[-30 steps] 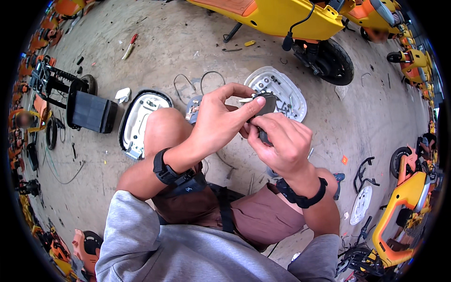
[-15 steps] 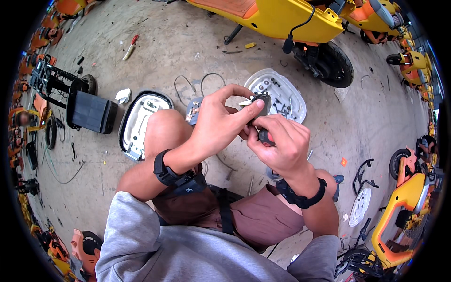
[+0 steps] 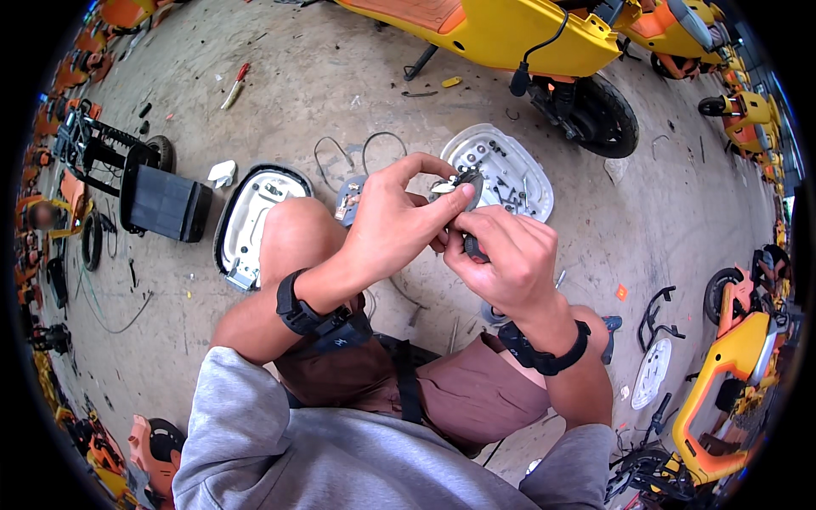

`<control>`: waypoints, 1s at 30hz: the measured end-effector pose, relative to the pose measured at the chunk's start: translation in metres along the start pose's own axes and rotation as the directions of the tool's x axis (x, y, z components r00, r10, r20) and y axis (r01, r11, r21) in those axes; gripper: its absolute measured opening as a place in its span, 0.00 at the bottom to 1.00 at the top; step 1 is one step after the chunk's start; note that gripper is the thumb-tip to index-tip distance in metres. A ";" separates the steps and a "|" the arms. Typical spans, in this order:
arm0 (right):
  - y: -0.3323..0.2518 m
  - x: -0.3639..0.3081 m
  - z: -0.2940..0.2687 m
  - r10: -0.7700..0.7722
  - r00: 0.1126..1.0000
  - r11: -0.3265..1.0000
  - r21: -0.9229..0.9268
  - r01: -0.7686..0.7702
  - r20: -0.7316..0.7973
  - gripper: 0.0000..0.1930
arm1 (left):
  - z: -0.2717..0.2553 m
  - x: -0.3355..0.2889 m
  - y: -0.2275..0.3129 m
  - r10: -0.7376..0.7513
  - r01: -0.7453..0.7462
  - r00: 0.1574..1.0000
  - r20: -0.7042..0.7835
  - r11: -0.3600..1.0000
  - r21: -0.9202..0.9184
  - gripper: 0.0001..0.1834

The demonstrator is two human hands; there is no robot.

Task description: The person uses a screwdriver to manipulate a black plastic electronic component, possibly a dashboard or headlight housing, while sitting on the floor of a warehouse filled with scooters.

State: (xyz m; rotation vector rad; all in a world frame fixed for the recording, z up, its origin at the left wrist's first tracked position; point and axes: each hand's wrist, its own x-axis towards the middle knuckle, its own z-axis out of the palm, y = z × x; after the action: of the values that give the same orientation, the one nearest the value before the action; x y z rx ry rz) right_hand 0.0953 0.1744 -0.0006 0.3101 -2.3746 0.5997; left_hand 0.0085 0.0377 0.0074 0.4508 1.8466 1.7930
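- Pinched between thumb and fingers of the left hand [image 3: 395,208]: a dark part [image 3: 478,182] with a curved outer edge (much of it covered).
- Pointing left beside it: a small pale piece [image 3: 443,188], join unclear.
- Enclosed by the right hand [image 3: 512,255], just on the near side: a dark, rounded grip [image 3: 475,247], only its end showing.

The fingers [image 3: 486,223] of the right hand [image 3: 514,255] sit slightly farther left than a second ago. The dark rounded part [image 3: 476,190] has tilted, looking narrower, and the black handle [image 3: 473,248] no longer shows red.
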 end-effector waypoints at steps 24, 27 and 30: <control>0.001 0.000 0.003 0.045 0.999 0.997 0.060 -0.046 0.015 0.12 | -0.003 -0.001 0.001 0.001 -0.001 1.000 0.020 1.000 0.014 0.17; 0.000 0.001 0.003 0.047 0.999 0.997 0.063 -0.046 -0.008 0.12 | -0.003 -0.001 0.001 0.003 -0.003 1.000 0.020 1.000 -0.012 0.17; -0.001 0.001 0.002 0.041 0.999 0.999 0.029 -0.041 0.002 0.13 | -0.004 -0.002 0.001 0.000 0.001 1.000 0.019 1.000 -0.012 0.17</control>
State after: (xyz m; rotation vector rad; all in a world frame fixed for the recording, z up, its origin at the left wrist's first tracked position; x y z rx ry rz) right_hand 0.0942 0.1728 -0.0011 0.2746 -2.3802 0.6536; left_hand 0.0074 0.0336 0.0087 0.4615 1.8219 1.7921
